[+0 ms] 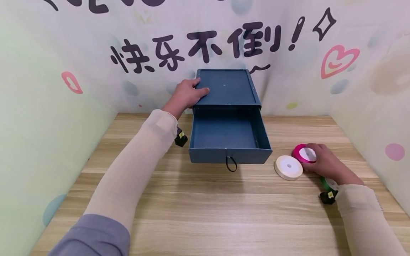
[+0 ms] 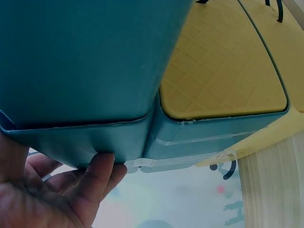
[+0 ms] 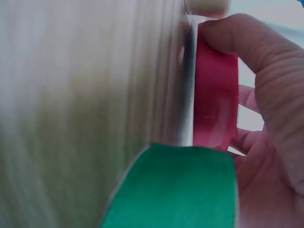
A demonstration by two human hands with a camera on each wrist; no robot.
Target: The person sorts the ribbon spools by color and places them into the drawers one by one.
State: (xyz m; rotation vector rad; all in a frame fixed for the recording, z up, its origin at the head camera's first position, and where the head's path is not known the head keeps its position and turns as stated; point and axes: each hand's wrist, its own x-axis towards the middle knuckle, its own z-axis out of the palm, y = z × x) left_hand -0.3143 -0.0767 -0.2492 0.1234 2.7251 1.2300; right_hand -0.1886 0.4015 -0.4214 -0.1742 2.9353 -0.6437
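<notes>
My left hand (image 1: 187, 95) holds the blue top case (image 1: 224, 89) of a drawer unit at its left edge, thumb on the top face. The left wrist view shows fingertips against the case's side. Its blue drawer (image 1: 229, 155) is pulled out, with no contents visible and a black loop on the front. At the right, my right hand (image 1: 326, 163) pinches a pink ribbon roll (image 3: 216, 90) at the rim. A cream ribbon roll (image 1: 285, 170) lies beside it on the table. Partly hidden under the right wrist is a green ribbon roll (image 3: 175, 185).
Yellow drawer fronts (image 2: 228, 61) belong to the lower tiers, joined with clear tape. The unit stands on a wooden table (image 1: 205, 213), close to a printed back wall (image 1: 153, 92). Side walls rise at left and right. A small black wrist camera (image 1: 180, 138) hangs beneath the left sleeve.
</notes>
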